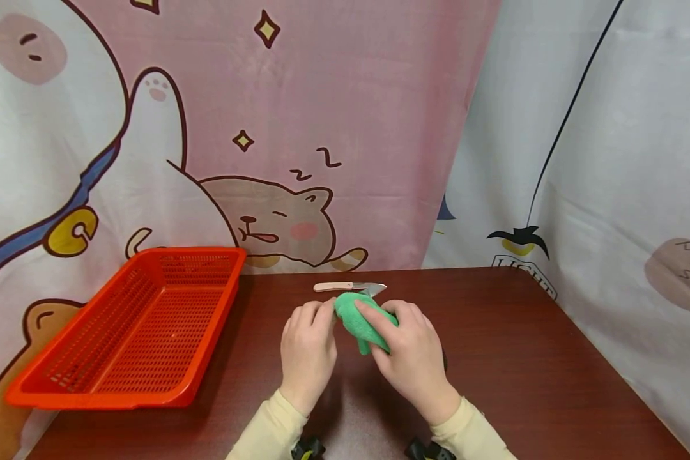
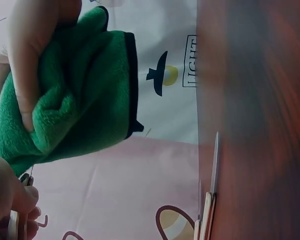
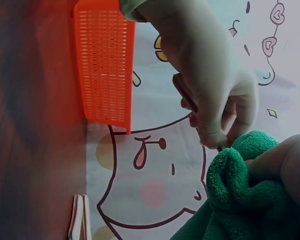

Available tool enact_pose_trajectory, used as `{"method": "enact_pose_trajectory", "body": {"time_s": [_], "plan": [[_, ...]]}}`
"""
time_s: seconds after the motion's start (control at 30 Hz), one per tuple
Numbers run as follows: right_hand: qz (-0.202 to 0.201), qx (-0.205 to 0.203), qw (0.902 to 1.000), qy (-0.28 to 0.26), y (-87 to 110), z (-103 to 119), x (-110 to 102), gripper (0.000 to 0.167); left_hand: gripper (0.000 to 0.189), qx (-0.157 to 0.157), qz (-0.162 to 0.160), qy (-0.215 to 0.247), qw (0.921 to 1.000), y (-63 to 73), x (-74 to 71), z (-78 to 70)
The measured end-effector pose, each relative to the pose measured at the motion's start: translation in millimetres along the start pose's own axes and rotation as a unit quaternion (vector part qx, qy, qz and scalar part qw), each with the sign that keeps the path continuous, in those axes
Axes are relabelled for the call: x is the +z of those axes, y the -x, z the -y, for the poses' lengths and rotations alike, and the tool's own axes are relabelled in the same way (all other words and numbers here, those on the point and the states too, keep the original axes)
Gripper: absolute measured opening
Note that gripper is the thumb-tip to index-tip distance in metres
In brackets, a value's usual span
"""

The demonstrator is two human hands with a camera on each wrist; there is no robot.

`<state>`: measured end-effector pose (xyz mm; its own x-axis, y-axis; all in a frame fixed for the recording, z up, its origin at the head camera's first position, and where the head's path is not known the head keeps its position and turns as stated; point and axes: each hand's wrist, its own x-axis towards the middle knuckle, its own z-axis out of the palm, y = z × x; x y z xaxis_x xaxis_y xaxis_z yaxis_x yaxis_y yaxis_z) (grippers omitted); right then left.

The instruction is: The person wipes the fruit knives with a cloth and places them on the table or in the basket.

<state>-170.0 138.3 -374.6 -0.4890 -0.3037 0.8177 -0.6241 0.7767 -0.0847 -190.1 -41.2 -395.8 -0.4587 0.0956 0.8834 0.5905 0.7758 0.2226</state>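
Note:
My left hand (image 1: 309, 348) grips the brown handle (image 2: 19, 220) of a knife, most of it hidden behind the fingers in the head view. A green cloth (image 1: 363, 321) with a dark hem is bunched in my right hand (image 1: 411, 351). Its fingers and thumb pinch the folds right at the front of the left fist. In the left wrist view a thin bit of blade shows between handle and cloth (image 2: 85, 95); the cloth hides the rest. Beyond the hands, a pale-handled knife (image 1: 333, 286) lies on the table. Both wrist views show two pale handles (image 3: 80, 217) side by side there.
A red perforated plastic basket (image 1: 204, 358) stands at the left of the dark wooden table (image 1: 529, 364). Behind the table hangs a printed curtain (image 1: 374, 128) with cartoon animals, and a white curtain (image 1: 609, 160) hangs along the right side.

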Motion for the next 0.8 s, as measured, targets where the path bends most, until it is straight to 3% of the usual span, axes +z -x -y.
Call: {"method": "enact_pose_trajectory", "body": {"time_s": [0.8], "plan": [[-0.001,0.005,0.9999,0.016,-0.4,-6.0,2.1,0.065,0.028,-0.001,0.005,0.021,0.9998,2.0,1.4,-0.7]]}}
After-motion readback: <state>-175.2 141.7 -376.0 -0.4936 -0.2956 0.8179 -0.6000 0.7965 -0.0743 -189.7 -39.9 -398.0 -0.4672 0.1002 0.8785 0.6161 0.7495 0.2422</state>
